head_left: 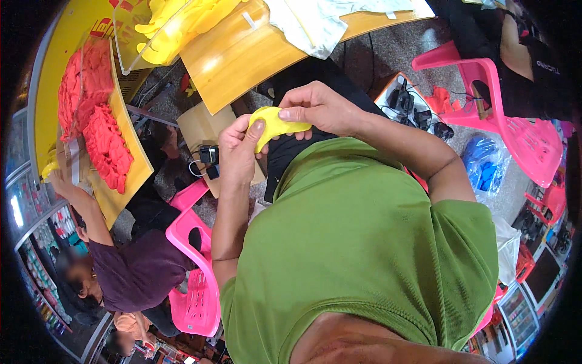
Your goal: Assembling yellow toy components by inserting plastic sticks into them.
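A soft, flat yellow piece (271, 124), perhaps of cloth or foam, is stretched between my two hands over my lap. My left hand (238, 142) pinches its left end, thumb on top. On the other side, my right hand (316, 108) grips the right part between thumb and fingers, some fingertips showing beneath it. Its exact kind cannot be told. A heap of similar yellow pieces (188, 24) lies at the far left of the wooden table (236, 60), beyond my hands.
Pale cloth or plastic (315, 27) covers the table's far part. Left, a co-worker (136, 267) sits beside red heaps (109, 145). A cardboard box (209, 130) stands below the table. On the right are a box of black adapters (412, 106), a pink chair (527, 145) and a blue bag (485, 167).
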A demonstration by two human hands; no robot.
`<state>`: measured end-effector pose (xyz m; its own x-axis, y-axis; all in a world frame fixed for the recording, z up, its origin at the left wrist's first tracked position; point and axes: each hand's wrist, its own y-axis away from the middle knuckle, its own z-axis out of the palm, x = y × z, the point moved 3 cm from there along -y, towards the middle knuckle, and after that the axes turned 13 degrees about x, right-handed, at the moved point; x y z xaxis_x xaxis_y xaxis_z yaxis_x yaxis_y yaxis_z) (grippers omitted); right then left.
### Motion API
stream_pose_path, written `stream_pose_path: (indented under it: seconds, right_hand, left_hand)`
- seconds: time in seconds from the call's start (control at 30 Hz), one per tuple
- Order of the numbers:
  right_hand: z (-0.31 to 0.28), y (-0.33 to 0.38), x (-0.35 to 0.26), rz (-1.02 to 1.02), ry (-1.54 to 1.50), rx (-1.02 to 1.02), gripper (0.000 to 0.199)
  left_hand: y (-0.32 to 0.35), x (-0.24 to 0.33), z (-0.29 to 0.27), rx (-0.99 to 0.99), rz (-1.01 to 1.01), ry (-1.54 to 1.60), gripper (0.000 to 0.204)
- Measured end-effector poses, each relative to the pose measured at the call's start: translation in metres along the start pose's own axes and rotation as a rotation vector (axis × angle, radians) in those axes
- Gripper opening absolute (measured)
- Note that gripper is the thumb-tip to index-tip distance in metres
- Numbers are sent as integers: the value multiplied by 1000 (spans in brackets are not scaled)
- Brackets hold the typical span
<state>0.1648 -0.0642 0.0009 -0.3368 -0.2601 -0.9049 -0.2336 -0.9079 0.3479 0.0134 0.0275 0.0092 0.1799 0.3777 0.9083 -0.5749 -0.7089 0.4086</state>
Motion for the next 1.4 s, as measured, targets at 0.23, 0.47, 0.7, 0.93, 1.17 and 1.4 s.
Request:
stream_pose_path:
  seconds: [0.23, 0.47, 0.7, 0.93, 1.17, 1.4]
  right_hand:
    - [-12, 4, 5, -80, 59, -42, 17]
    - [-15, 1, 6, -81, 61, -60, 19]
    - [-6, -4, -1, -294, 172, -62, 20]
    - [-12, -4, 3, -161, 74, -24, 22]
    - [-23, -6, -10, -298, 138, -108, 23]
    - [-76, -53, -51, -65, 33, 196, 20]
  left_hand:
    - [1, 1, -3, 63, 58, 6, 22]
    - [-2, 2, -1, -27, 21, -91, 18]
    - [-3, 2, 13, -7, 92, -135, 17]
    - [4, 1, 2, 6, 121, -210, 13]
    - [-10, 4, 5, -84, 160, -154, 18]
    - [-74, -10, -35, 238, 405, -359, 20]
